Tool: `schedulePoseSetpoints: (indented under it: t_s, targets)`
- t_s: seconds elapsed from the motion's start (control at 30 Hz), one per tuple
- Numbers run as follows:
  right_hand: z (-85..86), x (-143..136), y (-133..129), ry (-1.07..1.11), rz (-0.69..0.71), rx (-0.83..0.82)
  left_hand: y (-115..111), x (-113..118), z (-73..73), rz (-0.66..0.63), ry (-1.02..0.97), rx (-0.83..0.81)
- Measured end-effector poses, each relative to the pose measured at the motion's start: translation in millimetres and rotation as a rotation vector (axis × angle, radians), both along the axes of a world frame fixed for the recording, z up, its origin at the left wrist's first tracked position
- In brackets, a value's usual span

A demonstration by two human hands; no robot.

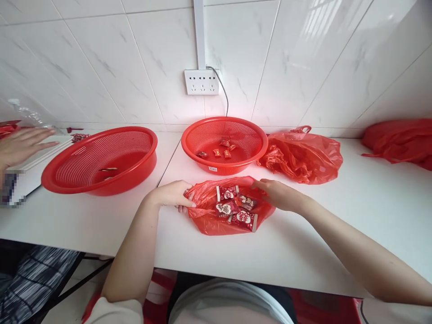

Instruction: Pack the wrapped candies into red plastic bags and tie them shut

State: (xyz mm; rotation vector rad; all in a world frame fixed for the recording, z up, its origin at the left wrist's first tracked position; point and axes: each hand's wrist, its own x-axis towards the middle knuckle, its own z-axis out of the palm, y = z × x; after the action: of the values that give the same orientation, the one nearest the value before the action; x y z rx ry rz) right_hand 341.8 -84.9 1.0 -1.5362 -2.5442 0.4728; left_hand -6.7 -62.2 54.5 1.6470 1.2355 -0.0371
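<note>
The left hand [177, 195] pinches the left edge of a red translucent plastic bag [202, 220] between its fingers, and the right hand [283, 194] grips the opposite edge. The bag sits mouth-up on the white worktop [313, 256], with dark-red printed packets [245, 218] inside. Just behind stands a round red perforated plastic basket [224, 169] holding small red wrapped pieces [227, 154], a crumpled red plastic bag [326, 157] beside it. Another red basket [135, 176] stands to the left; its few contents are hard to identify.
</note>
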Motion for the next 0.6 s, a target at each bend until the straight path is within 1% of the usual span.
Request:
schedulePoseSetpoints:
  t_s: [0.07,0.1,0.17,0.27,0.3,0.33,0.37,0.43,0.47,0.5,0.53,0.6]
  targets:
    - [5.8,4,0,0.069,-0.041,0.038,-3,0,6.9,-0.008,-0.096,0.035]
    - [9.9,6,1,0.116,-0.070,0.061,-4,0,10.6,0.011,-0.136,0.071]
    - [19.6,12,1,0.221,-0.134,0.128,-6,0,17.2,0.090,-0.206,0.166]
    - [35.2,17,-6,0.340,-0.235,0.344,-8,0,23.2,0.201,-0.301,0.260]
    - [39.3,15,-10,0.370,-0.248,0.423,-8,0,23.7,0.217,-0.318,0.272]
    - [42.1,12,-15,0.396,-0.232,0.472,-7,1,23.7,0.219,-0.320,0.275]
    - [43.0,6,-20,0.411,-0.177,0.471,-7,1,23.2,0.210,-0.310,0.269]
    - [37.9,-10,-30,0.391,-0.001,0.345,-6,3,21.4,0.185,-0.281,0.248]
    - [31.8,-20,-34,0.350,0.075,0.261,-6,3,20.3,0.176,-0.278,0.234]
    - [23.8,-30,-37,0.291,0.115,0.201,-6,4,19.3,0.167,-0.286,0.217]
    - [14.7,-39,-39,0.223,0.125,0.173,-5,4,18.4,0.161,-0.302,0.198]
    - [-3.1,-54,-41,0.086,0.099,0.189,-5,3,17.0,0.155,-0.333,0.162]
